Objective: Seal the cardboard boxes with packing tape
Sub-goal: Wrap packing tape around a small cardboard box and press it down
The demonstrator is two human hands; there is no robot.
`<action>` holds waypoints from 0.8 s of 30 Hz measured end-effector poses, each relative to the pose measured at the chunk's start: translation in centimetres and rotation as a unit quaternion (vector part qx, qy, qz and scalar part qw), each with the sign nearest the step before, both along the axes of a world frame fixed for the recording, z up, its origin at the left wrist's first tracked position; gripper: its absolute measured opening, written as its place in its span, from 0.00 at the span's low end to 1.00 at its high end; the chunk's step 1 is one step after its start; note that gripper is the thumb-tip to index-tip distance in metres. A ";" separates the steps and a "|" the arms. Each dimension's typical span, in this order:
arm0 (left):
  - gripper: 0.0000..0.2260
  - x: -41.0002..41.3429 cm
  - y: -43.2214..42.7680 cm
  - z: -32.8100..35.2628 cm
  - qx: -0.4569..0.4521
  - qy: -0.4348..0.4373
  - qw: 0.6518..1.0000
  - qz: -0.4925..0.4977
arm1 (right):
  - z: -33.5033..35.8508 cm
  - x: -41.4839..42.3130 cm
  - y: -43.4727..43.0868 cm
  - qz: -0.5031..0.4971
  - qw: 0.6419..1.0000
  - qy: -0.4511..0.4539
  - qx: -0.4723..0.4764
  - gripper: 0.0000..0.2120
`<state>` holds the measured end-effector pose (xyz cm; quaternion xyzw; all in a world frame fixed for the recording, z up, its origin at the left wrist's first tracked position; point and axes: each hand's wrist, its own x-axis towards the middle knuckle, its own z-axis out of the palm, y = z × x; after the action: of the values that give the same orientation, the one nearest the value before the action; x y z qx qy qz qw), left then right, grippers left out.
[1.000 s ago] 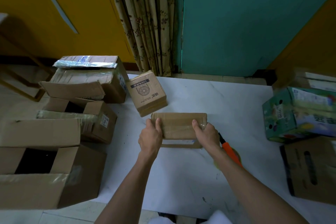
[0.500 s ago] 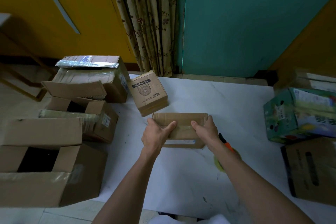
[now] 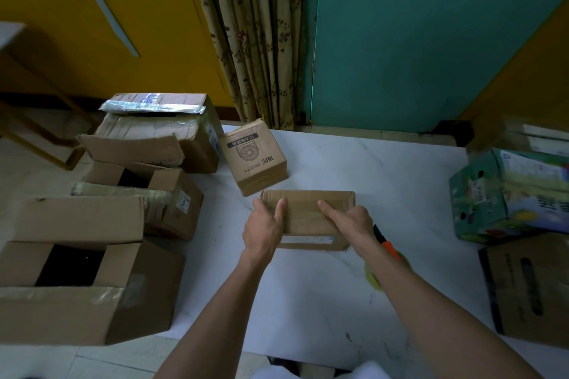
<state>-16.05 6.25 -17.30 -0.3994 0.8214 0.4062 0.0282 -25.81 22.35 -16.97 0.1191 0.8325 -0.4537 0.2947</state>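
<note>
A small flat cardboard box [image 3: 308, 209] lies on the white table [image 3: 385, 181], with a strip of tape along its top. My left hand [image 3: 263, 232] holds its left end, thumb on top and fingers down the side. The index finger of my right hand [image 3: 354, 220] is stretched out and presses on the box's top near the middle. Behind my right forearm lies a tape dispenser with an orange handle [image 3: 388, 247] and a yellow-green roll [image 3: 374, 279], mostly hidden.
A printed brown box [image 3: 254, 157] lies tilted just behind the small one. Several open cardboard boxes [image 3: 77, 280] crowd the left side. A green printed carton [image 3: 505, 194] and a brown box [image 3: 532, 289] stand at the right. Beyond the table are a curtain and a teal door.
My right hand slid from the box's right end onto its top, index finger now stretched toward the middle. My left hand shifted a little along the left end. The box stayed put.
</note>
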 end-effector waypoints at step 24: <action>0.48 -1.3 1.9 -0.1 -0.093 -0.034 0.994 0.041 | -0.6 0.7 -0.2 0.044 0.984 0.100 0.140 0.32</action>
<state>-17.35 8.11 -17.44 -0.4472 0.8371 0.3150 0.0026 -25.11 22.16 -17.52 0.0762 0.9176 -0.3288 0.2101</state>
